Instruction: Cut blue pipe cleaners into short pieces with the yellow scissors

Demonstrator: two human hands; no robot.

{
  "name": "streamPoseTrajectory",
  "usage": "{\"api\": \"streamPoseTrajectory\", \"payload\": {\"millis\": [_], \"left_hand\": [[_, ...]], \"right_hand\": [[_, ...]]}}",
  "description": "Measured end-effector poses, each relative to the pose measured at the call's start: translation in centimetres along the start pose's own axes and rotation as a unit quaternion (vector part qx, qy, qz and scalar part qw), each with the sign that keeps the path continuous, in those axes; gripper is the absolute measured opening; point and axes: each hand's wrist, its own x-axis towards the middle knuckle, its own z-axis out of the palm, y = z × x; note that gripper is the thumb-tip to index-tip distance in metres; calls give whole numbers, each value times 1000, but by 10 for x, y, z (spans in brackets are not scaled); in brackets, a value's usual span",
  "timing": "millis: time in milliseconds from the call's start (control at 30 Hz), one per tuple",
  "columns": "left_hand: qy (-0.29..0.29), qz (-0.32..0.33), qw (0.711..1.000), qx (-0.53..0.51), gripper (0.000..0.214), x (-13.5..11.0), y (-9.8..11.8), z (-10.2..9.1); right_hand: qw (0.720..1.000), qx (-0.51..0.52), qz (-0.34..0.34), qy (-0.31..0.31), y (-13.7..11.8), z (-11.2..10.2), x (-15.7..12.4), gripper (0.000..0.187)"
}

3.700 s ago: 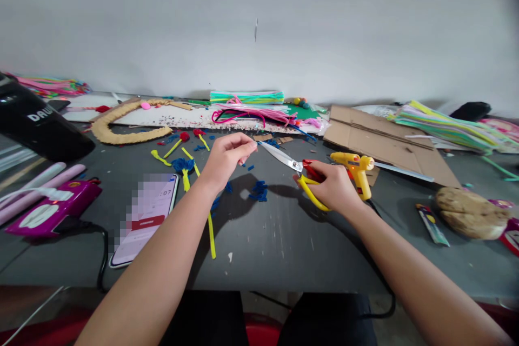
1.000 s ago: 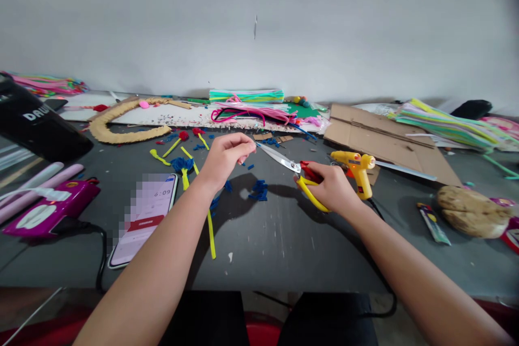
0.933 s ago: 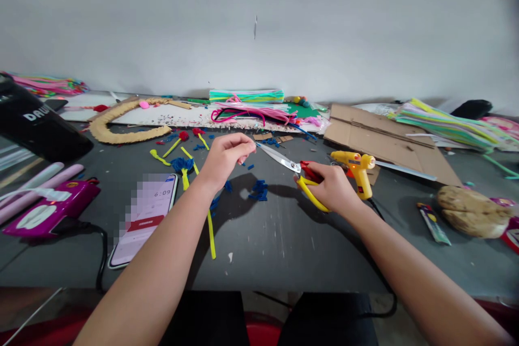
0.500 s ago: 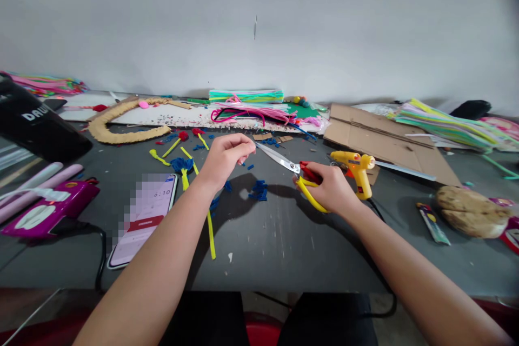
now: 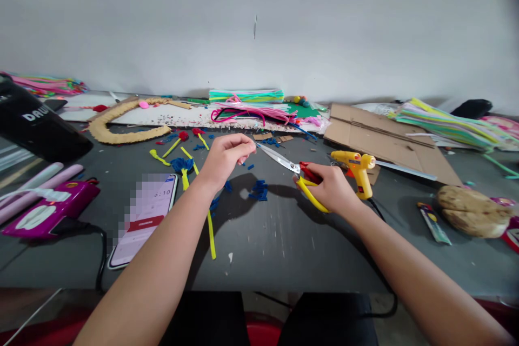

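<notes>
My right hand [image 5: 326, 186] grips scissors [image 5: 279, 159] by their red and yellow handles, the blades pointing up and left and looking nearly closed. Their tips meet the fingertips of my left hand [image 5: 229, 159], which is closed in a pinch. A hint of blue shows at that spot, too small to make out. Below on the grey table lie short blue pieces [image 5: 259, 190]. Beside my left wrist are a blue tuft with a yellow stem [image 5: 182, 165] and a long yellow strip [image 5: 211, 232].
A phone [image 5: 144, 221] lies left of my forearm, near a purple device [image 5: 52, 208] and a black tumbler [image 5: 38, 119]. On the right are a yellow glue gun [image 5: 357, 167] with its cord, cardboard [image 5: 377, 138] and a tube [image 5: 433, 223]. Pipe cleaner bundles [image 5: 247, 95] line the wall.
Almost nothing differs. Both hands and the scissors hold the same place, and the things on the table have not moved.
</notes>
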Motion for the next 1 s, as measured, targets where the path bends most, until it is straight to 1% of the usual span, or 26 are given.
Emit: {"api": "streamPoseTrajectory", "payload": {"millis": [167,500,567,733,867,1000], "left_hand": [[0,-3,1000,-4,10,0,0,0],[6,-2,1000,0,10,0,-1,1],[4,-3,1000,-2,10,0,-1,0],[-4,1,1000,-1,10,1,-2,0],[-3,-2,1000,1,10,0,-1,0],[2,-5,1000,-7,9,0,0,1]], "right_hand": [[1000,3,2,3,0,0,0,14],[1000,-2,2,-5,-3,-1,0,27],[1000,0,0,-4,-2,0,0,26],[1000,0,0,0,1,1,0,15],[1000,-5,0,12,1,1,0,15],[1000,23,20,1,-6,-3,0,25]]}}
